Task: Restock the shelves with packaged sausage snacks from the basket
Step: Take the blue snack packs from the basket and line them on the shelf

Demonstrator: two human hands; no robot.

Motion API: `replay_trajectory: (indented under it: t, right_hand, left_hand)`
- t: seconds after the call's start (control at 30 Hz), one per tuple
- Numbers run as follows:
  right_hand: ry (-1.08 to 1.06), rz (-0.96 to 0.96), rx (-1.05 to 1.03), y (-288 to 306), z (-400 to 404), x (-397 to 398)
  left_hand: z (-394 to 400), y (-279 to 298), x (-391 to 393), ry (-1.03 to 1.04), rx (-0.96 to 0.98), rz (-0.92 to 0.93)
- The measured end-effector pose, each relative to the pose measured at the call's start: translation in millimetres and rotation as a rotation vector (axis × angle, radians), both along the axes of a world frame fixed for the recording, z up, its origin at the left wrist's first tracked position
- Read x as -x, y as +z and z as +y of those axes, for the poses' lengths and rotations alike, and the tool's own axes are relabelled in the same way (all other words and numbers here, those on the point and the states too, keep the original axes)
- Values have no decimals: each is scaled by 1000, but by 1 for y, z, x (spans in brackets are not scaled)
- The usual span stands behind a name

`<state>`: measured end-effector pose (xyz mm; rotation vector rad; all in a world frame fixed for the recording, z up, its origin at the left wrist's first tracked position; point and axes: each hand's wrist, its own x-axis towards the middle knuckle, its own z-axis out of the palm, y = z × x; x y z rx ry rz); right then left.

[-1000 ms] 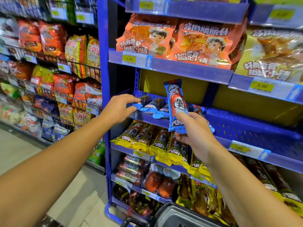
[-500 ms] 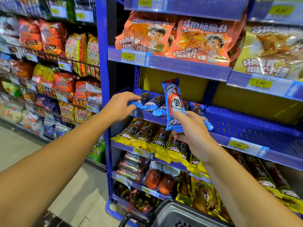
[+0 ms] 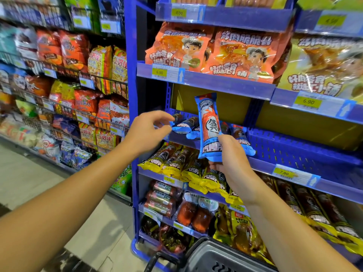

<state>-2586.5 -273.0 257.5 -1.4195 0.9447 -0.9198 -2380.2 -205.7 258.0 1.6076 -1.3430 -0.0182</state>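
My right hand (image 3: pixel 233 165) grips the lower end of a blue-and-red sausage pack (image 3: pixel 207 122), held upright in front of the blue middle shelf (image 3: pixel 294 154). Several matching blue packs (image 3: pixel 184 125) lie at that shelf's left end. My left hand (image 3: pixel 149 130) hovers just left of them, its fingers loosely curled and apart from the packs, holding nothing. The grey basket (image 3: pixel 214 258) sits at the bottom of the view, below my right arm.
Yellow sausage packs (image 3: pixel 176 163) fill the shelf below. Orange snack bags (image 3: pixel 216 50) stand on the shelf above. The blue shelf's right part is bare behind a 7.80 price tag (image 3: pixel 284 172). A wire rack of snack bags (image 3: pixel 78 85) lines the aisle on the left.
My left hand has drawn back from the blue packs on the shelf, fingers lifted off them. My right hand keeps the upright pack in nearly the same place.
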Motion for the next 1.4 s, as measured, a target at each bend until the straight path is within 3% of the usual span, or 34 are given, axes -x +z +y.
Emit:
replay_trajectory:
  t: [0.2,0.37,0.47,0.67,0.87,1.07,1.17,1.23,1.3,1.4]
  right_hand:
    - [114,68,133,-10,19,-25]
    - [246,110,192,-17,33,-44]
    - [235,268,404,-14,25,-43]
    - [-98,791,1035,-1,-6,-26]
    - [-51,1055,1078,-5,-27,-17]
    - [-104,988,1074,-7,-37,-21]
    - [-126,954,1090,-5,-38,-23]
    - [-132,950,1098,-5,-40,-23]
    - [-133,952,1108,-7,-41,-21]
    - [-138,963,1129,-10,-44,-15]
  left_hand:
    - [33,-18,49,-149,-124,448]
    - [44,-27,51,-161,-52,726]
    - [47,-21,32,-67,-6,743]
    - [30,1,-21,88,48,745]
    - [-16,-1,-67,176,-54,735]
    - [-36,-12,-80,225,-46,747]
    - [-31,-17,-77,339,-96,599]
    - [-23,-24,-80,494,-66,238]
    - [-12,-34,-78,489,33,-162]
    - [-4,-47,-74,401,10,-447]
